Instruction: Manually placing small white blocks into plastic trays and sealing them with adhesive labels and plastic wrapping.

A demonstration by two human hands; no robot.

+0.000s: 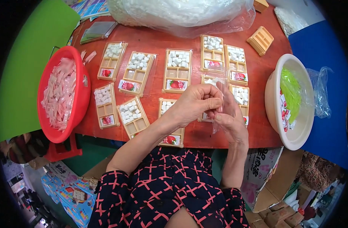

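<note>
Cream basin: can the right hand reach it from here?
Probably yes: only a low tray and red table lie between right hand and basin, though that hand seems busy with clear plastic.

Large dark characters stand on the cardboard carton [257, 167], near right; lettering on blue printed packaging [82, 208], near left, illegible.

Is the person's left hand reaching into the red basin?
No, the left hand is beside the right hand over the trays, away from the basin.

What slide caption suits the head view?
Left hand and right hand hold clear plastic above trays of white cubes on a red table.
</note>
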